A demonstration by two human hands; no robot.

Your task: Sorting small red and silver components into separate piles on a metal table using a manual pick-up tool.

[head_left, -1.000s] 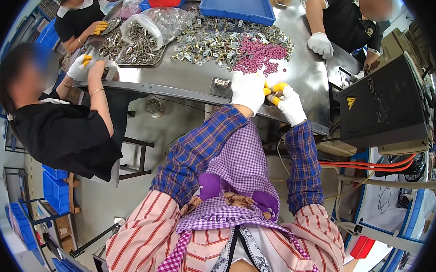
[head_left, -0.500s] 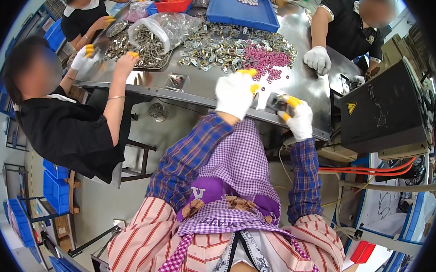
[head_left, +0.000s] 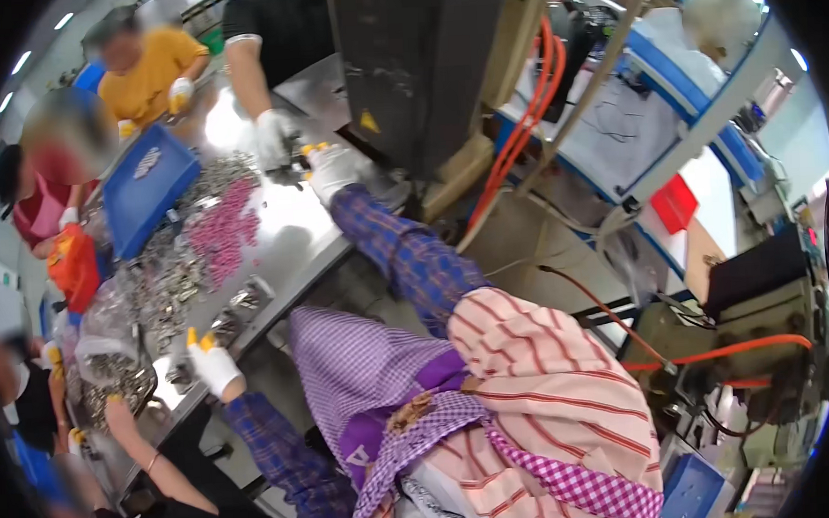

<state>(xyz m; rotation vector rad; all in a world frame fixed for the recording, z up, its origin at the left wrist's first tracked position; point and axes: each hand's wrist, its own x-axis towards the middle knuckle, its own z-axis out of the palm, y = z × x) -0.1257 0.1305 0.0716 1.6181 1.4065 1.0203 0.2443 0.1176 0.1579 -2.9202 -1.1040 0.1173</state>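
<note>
My right hand [head_left: 335, 169], in a white glove with yellow fingertips, reaches to the far side of the metal table [head_left: 300, 223]. Its fingers are closed at the edge of a small dark metal piece [head_left: 286, 176]. A co-worker's gloved hand [head_left: 275, 135] is right beside that piece; who bears it is hard to tell. My left hand [head_left: 216, 365], gloved alike, is by the table's near edge, its fingers pointing up and apart with nothing visible in them. Close to it lie shiny metal parts [head_left: 180, 371] and a clear-looking container of metal parts [head_left: 239, 306].
Pink rings [head_left: 221, 233] and loose metal parts [head_left: 158, 286] cover the table's middle, beside a blue tray [head_left: 153, 193]. A tall dark machine box [head_left: 414, 71] stands beyond my right arm, with orange hoses [head_left: 527, 112]. Several co-workers sit around the table.
My view has turned to the right. My right hand has moved away from my left, out to the co-worker's hand. My left hand has dropped back from the pink rings to the table edge.
</note>
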